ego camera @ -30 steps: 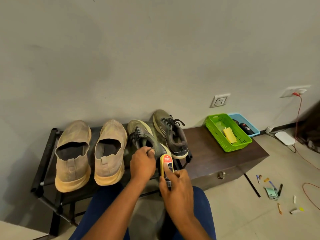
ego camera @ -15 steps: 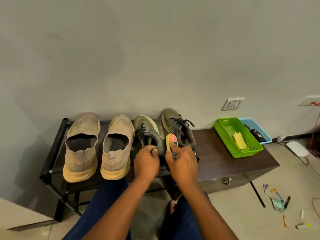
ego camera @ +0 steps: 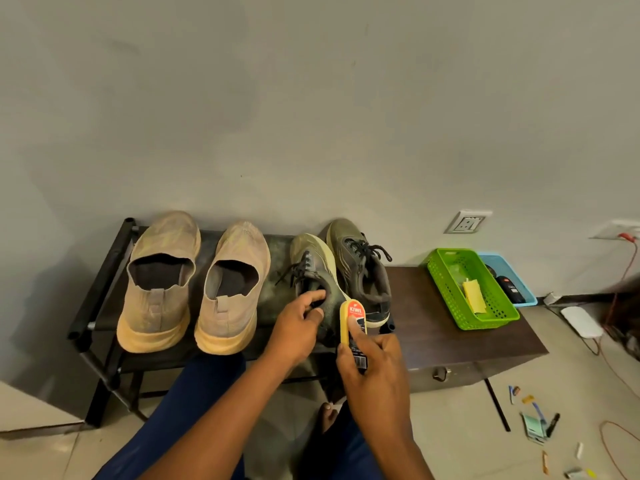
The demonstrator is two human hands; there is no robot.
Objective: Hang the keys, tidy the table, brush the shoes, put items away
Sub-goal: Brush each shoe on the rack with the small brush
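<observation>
Nearest the camera, two knees in dark blue trousers [ego camera: 194, 403] are cut off by the lower edge, and a bare foot [ego camera: 328, 415] is half hidden between them. The right hand [ego camera: 375, 372] is curled round a shoe-shine sponge [ego camera: 352, 327], whose yellow foam edge is pressed against the heel of the dark green shoe [ego camera: 313, 271]; the label below the word KIWI is covered by the thumb. The left hand [ego camera: 298, 327] grips that shoe's collar, its fingertips hidden inside the opening. The shoe is tilted at the front edge of the black shoe rack [ego camera: 100, 296], its mate [ego camera: 360, 268] just beside it and two beige slip-ons [ego camera: 162, 282] toward the rack's left end. On the dark wooden bench [ego camera: 460, 344], a green basket [ego camera: 446, 289] is seen at the back edge, partly hiding a blue tray [ego camera: 512, 275]. Small items scattered on the floor [ego camera: 540, 424] cannot be identified.
</observation>
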